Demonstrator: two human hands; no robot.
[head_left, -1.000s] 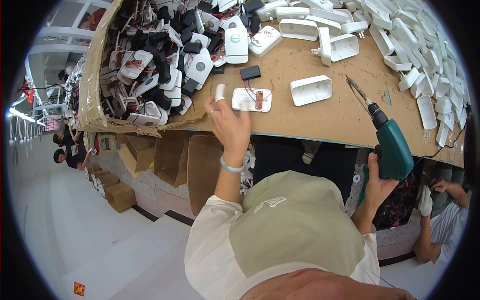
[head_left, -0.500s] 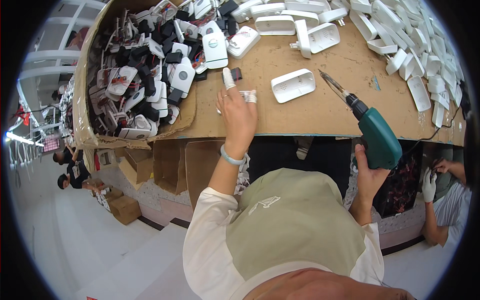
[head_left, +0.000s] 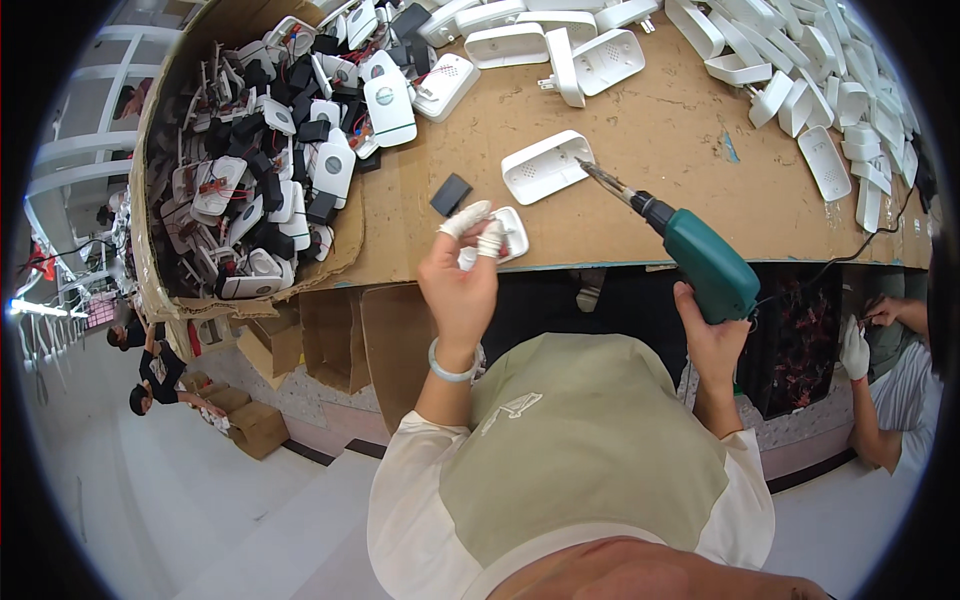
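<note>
My left hand, with white finger cots on some fingertips, is closed at the near edge of a small white plastic panel. The fingers partly hide the panel. Just beyond the fingertips lies a black rectangular block; whether it is joined to the panel I cannot tell. In my right hand is a green power screwdriver, gripped by its handle. Its long bit points up and left, the tip appearing over the right end of an open white plastic shell on the cardboard tabletop.
A large cardboard box at left holds many white panels with black blocks and red wires. White shells lie along the far side and pile up at far right. A black cord trails right. Near it, a co-worker's gloved hand shows.
My left hand has drawn nearer me with the white panel, its fingers now curled. The screwdriver has moved left, its tip now over the shell. The whole view has shifted slightly.
</note>
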